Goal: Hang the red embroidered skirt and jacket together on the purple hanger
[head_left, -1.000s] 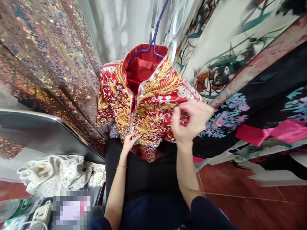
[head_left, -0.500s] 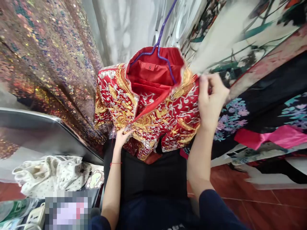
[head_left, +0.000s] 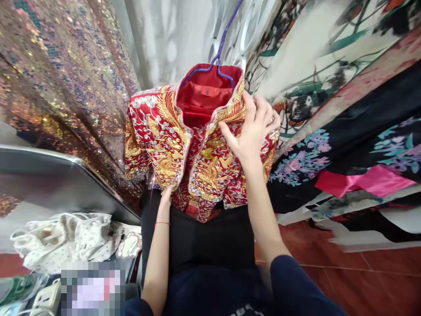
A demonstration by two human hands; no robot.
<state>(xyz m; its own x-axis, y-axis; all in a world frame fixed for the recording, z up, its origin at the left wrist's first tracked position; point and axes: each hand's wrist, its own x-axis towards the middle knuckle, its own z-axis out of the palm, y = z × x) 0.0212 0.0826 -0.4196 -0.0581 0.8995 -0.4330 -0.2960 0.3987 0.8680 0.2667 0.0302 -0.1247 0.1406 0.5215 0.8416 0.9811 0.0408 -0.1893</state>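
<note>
A red jacket embroidered in gold and silver hangs upright on a purple wire hanger straight ahead of the person, collar up, hem nearest. The right hand lies open and flat on the front just beside the collar. The left hand touches the hem, fingers hidden, grip impossible to tell.

We see a bright, evenly daylit scene with soft, faint shadows. The sequined fabric on the left sparkles with many small glints. The red embroidered jacket in the middle is sharp. Printed fabrics at the right edge look smeared and stretched by the wide lens. A pixelated patch covers the lower left.
</note>
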